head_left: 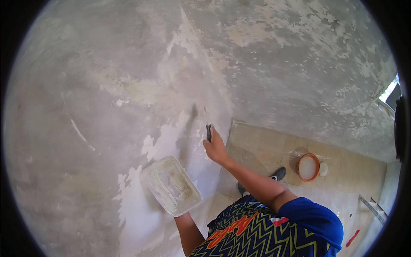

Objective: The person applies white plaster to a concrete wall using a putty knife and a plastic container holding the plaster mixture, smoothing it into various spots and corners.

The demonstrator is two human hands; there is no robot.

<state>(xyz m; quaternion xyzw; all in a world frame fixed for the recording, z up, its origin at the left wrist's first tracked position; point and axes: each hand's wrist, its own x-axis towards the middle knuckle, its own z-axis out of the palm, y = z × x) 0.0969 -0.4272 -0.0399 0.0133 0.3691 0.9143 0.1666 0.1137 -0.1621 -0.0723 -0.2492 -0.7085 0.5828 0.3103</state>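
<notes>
Wall (64, 171) far left, gray, white patch (132, 210) low on it. Tray (155, 188) in front, smeared inside, held from below by left hand (181, 216); fingers hidden. Tool (209, 133): dark handle gripped in right hand (217, 148), near wall; contact unclear. Bucket (318, 166), orange-rimmed, pale contents, on tiled floor (359, 175).

Head-worn fisheye, looking down, near wall (64, 171)

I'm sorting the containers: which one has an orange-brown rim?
The round bucket on the floor; the rectangular tray, supported by the left hand, has a pale rim instead.
</notes>
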